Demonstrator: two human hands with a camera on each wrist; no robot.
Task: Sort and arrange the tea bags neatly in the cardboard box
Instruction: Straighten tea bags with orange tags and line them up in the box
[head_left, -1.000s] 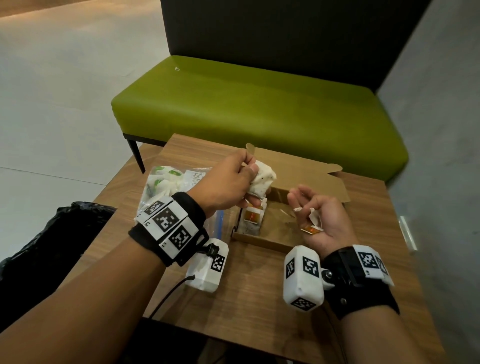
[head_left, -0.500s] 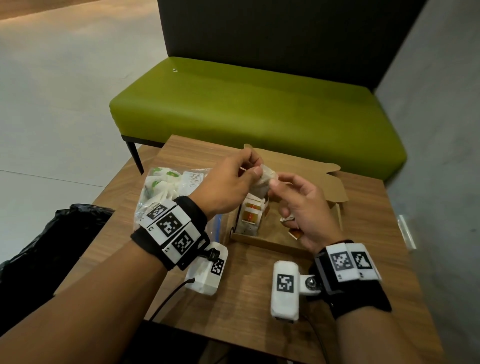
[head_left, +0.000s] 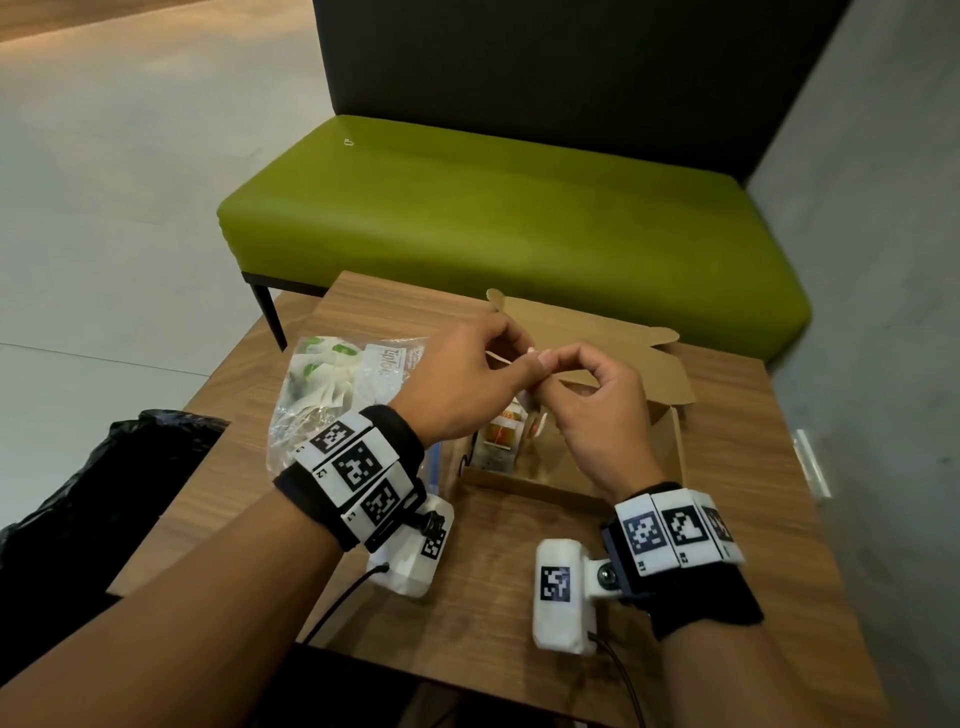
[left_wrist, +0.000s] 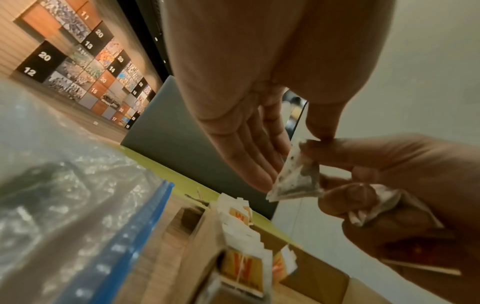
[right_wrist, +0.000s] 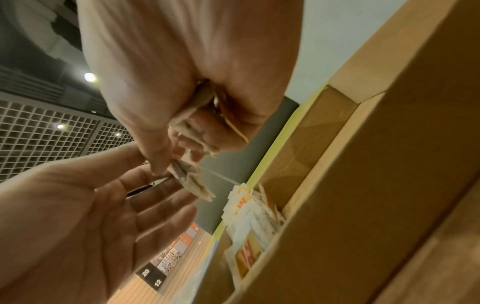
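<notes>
Over the open cardboard box both hands meet on one pyramid tea bag, also seen as tea bag. My right hand pinches it with thumb and forefinger; its curled fingers also hold a second crumpled bag with a tag. My left hand has its thumb tip on the bag's top corner, with straight fingers behind it and an empty palm. Tagged tea bags stand in a row at the box's left end.
A clear zip bag with more tea bags lies left of the box on the wooden table. A black plastic bag sits off the table's left edge. A green bench stands behind, and the box lid lies open toward it.
My right hand rose from the box to meet my left. The white bag my left hand gripped is now pinched by my right, and the left fingers have straightened.
</notes>
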